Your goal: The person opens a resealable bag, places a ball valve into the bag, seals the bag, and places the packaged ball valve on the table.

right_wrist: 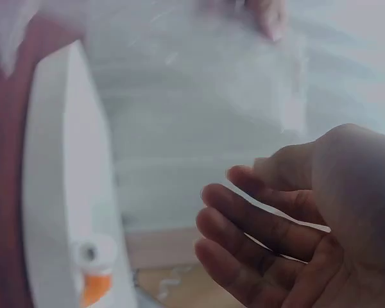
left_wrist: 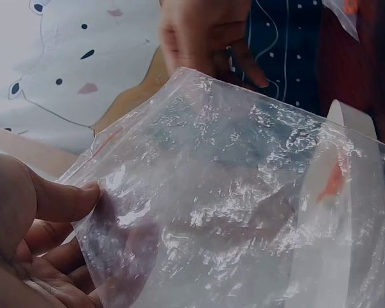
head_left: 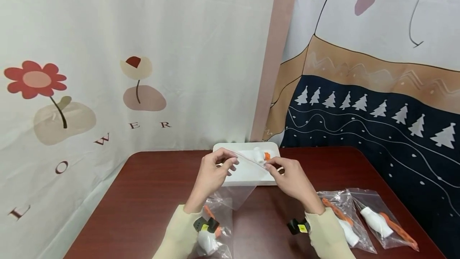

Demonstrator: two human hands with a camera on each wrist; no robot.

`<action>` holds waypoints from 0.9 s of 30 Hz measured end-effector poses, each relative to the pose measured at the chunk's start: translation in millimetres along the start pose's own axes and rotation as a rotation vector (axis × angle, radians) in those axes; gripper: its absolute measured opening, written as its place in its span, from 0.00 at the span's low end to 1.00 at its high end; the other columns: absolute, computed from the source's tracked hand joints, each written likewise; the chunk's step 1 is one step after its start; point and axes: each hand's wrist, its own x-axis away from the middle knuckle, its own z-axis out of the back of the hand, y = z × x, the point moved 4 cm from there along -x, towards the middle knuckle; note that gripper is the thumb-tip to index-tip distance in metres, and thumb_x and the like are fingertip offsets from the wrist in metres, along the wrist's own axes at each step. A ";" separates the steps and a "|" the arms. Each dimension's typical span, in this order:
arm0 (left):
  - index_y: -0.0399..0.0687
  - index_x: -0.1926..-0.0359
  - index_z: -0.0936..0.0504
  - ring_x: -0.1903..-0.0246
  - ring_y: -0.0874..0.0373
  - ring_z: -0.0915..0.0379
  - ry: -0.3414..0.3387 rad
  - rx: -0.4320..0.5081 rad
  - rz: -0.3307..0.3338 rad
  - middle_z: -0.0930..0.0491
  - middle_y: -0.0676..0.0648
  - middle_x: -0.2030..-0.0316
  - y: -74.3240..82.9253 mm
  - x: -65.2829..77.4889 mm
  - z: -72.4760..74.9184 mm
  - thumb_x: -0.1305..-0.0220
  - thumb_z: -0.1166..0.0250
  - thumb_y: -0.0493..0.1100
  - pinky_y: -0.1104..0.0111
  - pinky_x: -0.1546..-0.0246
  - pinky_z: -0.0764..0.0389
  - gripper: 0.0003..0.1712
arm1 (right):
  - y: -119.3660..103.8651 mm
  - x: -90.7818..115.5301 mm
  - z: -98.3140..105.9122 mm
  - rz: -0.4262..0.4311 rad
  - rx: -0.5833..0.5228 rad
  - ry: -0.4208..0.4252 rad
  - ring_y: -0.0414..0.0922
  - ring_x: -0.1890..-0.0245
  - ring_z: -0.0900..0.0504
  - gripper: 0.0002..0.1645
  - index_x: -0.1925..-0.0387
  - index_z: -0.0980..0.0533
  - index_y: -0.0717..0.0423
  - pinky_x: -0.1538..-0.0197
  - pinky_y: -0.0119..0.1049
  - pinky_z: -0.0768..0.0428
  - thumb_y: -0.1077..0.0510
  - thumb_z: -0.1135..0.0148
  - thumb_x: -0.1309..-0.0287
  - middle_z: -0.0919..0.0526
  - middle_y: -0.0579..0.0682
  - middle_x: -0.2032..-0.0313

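Observation:
A clear zip bag (left_wrist: 244,192) with a thin red line along its mouth hangs between the two hands, over the front of a white tray (head_left: 238,177). My left hand (head_left: 214,171) pinches one upper corner between thumb and fingers. At the other end of the mouth, my right hand (head_left: 289,177) pinches the bag's edge with thumb and forefinger, its other fingers loosely bent. On the tray lies a white piece (head_left: 258,155) with an orange part (head_left: 267,156), just behind the right fingertips. The bag looks flat, with nothing visible inside.
Two clear bags, each with a white piece and an orange piece (head_left: 399,231), lie at the right of the dark red table (head_left: 143,195). Another filled bag (head_left: 208,241) lies near the left forearm. Printed curtains hang behind the table.

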 end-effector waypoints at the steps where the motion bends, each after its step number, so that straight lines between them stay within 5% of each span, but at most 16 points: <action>1: 0.44 0.59 0.13 0.70 0.51 0.15 -0.009 0.006 0.002 0.12 0.42 0.67 1.0 0.7 -1.7 0.32 0.32 0.36 0.66 0.71 0.13 0.03 | -4.2 1.6 3.5 -0.001 -0.014 0.002 0.41 0.61 0.18 0.11 0.53 0.14 0.51 0.56 0.34 0.15 0.53 0.36 0.30 0.11 0.47 0.56; 11: 0.45 0.60 0.13 0.70 0.50 0.15 -0.054 0.037 0.020 0.12 0.41 0.67 14.1 8.0 -12.9 0.32 0.32 0.35 0.63 0.69 0.12 0.03 | -31.4 11.9 22.3 0.050 -0.144 -0.012 0.38 0.60 0.14 0.15 0.52 0.14 0.46 0.55 0.31 0.17 0.47 0.44 0.24 0.10 0.42 0.60; 18: 0.48 0.60 0.13 0.70 0.55 0.16 -0.127 0.008 0.005 0.11 0.45 0.65 21.1 11.9 -16.2 0.31 0.33 0.36 0.63 0.68 0.13 0.04 | -47.8 14.6 28.1 0.172 -0.127 -0.020 0.34 0.69 0.20 0.07 0.56 0.14 0.44 0.63 0.30 0.16 0.52 0.33 0.32 0.13 0.38 0.66; 27: 0.54 0.60 0.12 0.70 0.59 0.16 -0.192 -0.061 -0.070 0.11 0.50 0.65 33.5 18.0 -16.2 0.31 0.31 0.41 0.70 0.70 0.17 0.02 | -54.5 21.5 34.9 0.212 -0.080 -0.015 0.32 0.74 0.24 0.03 0.65 0.14 0.45 0.70 0.28 0.20 0.57 0.31 0.35 0.20 0.35 0.75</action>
